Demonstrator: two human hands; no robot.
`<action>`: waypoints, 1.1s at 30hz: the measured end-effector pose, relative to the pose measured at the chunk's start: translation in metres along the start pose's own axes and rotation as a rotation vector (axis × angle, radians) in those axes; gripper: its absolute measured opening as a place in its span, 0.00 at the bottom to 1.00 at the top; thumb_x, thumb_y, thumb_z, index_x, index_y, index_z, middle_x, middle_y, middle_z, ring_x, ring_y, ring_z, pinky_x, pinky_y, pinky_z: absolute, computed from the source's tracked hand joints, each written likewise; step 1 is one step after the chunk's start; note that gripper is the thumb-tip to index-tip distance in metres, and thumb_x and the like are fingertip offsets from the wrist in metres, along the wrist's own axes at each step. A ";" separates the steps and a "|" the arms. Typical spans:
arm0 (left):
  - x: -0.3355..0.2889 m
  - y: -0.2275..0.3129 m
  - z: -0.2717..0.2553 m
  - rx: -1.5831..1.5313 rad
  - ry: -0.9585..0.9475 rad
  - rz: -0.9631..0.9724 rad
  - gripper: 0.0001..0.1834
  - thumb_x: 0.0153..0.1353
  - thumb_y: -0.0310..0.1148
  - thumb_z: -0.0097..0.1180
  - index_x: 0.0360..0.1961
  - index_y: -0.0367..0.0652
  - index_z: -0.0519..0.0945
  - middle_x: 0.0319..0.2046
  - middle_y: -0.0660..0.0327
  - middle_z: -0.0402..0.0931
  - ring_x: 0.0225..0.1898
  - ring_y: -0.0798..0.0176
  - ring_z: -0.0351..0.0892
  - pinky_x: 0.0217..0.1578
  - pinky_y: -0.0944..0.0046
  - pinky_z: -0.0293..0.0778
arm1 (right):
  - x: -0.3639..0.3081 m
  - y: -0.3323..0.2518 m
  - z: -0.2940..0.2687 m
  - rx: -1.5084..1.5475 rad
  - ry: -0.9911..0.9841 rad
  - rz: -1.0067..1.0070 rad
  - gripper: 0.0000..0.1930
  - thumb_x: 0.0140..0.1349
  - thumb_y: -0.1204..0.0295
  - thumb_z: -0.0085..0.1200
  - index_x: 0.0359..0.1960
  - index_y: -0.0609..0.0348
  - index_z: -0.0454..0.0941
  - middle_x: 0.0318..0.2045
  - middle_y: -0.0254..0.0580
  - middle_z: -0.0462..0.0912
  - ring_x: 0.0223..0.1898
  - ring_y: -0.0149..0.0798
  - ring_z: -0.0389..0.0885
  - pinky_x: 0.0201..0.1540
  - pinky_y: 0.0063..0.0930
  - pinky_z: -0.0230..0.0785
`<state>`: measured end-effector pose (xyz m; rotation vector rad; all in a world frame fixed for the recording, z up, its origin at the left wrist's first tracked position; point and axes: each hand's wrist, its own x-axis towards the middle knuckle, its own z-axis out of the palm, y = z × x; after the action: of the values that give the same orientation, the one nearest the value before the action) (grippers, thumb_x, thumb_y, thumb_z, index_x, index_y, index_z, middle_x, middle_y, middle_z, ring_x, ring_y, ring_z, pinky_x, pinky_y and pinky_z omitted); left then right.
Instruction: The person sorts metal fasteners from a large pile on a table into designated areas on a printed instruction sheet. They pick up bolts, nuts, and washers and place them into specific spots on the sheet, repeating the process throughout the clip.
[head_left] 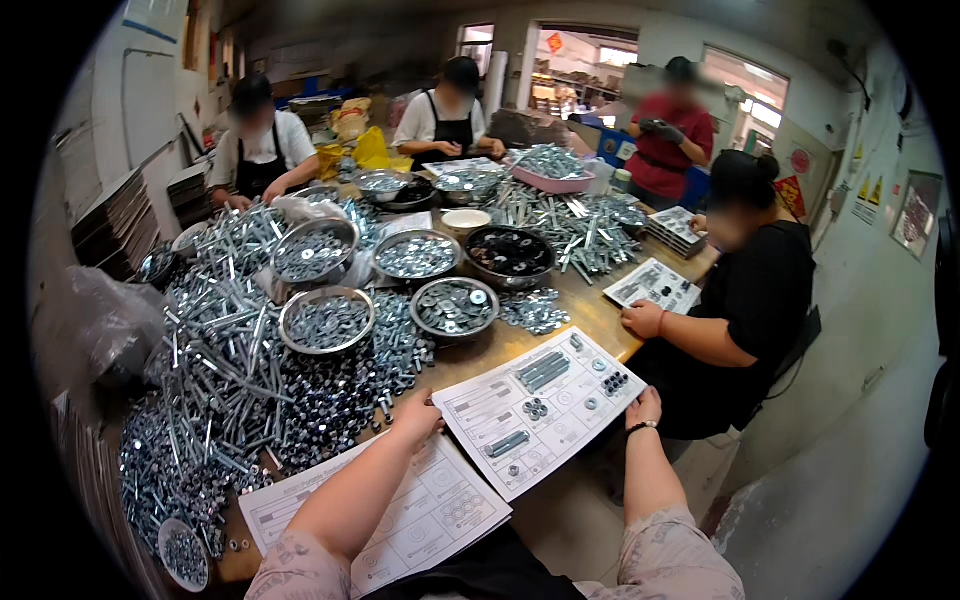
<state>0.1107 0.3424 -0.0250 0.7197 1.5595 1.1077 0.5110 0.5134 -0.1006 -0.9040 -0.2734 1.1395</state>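
A printed card (545,468) with drawn boxes is held between my two hands, tilted a little over the table's front edge. My left hand (418,416) grips its left edge, and my right hand (645,408) has hold of the right edge. Long silver bolts (543,371) lie side by side on the card, with shorter bolts (507,444) nearer me. Dark nuts (614,383), silver nuts (535,410) and a few washers (599,365) sit in other boxes. Below my left forearm rests a stack of similar printed sheets (440,510).
Loose bolts (225,345) and nuts (330,420) are heaped on the left. Metal bowls of washers (455,306) stand mid-table. A pink basin (548,180) of hardware is farther back. A co-worker (755,280) sits close on the right with another card (640,285); several others work beyond.
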 end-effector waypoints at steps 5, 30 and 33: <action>0.009 0.001 0.019 -0.192 0.043 -0.010 0.24 0.50 0.19 0.46 0.52 0.38 0.64 0.43 0.57 0.66 0.42 0.62 0.69 0.36 0.68 0.69 | 0.011 -0.008 0.002 -0.057 -0.033 0.062 0.20 0.64 0.63 0.41 0.57 0.50 0.56 0.49 0.44 0.71 0.49 0.47 0.70 0.49 0.42 0.64; -0.185 -0.067 -0.184 1.030 0.257 0.544 0.25 0.50 0.36 0.56 0.50 0.43 0.71 0.53 0.53 0.65 0.56 0.51 0.61 0.55 0.57 0.60 | -0.269 0.086 0.260 -0.602 -1.187 -0.546 0.09 0.59 0.74 0.49 0.40 0.61 0.75 0.34 0.32 0.77 0.33 0.22 0.71 0.35 0.16 0.63; -0.184 -0.081 -0.183 1.093 0.279 0.603 0.27 0.46 0.36 0.58 0.49 0.40 0.71 0.52 0.51 0.66 0.55 0.48 0.62 0.55 0.55 0.59 | -0.304 0.128 0.276 -0.881 -1.485 -0.588 0.08 0.56 0.72 0.51 0.36 0.61 0.77 0.29 0.34 0.77 0.31 0.27 0.74 0.35 0.19 0.66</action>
<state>-0.0065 0.0968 -0.0199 1.9182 2.2572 0.6843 0.1269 0.3969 0.0530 -0.4360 -2.2180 0.9006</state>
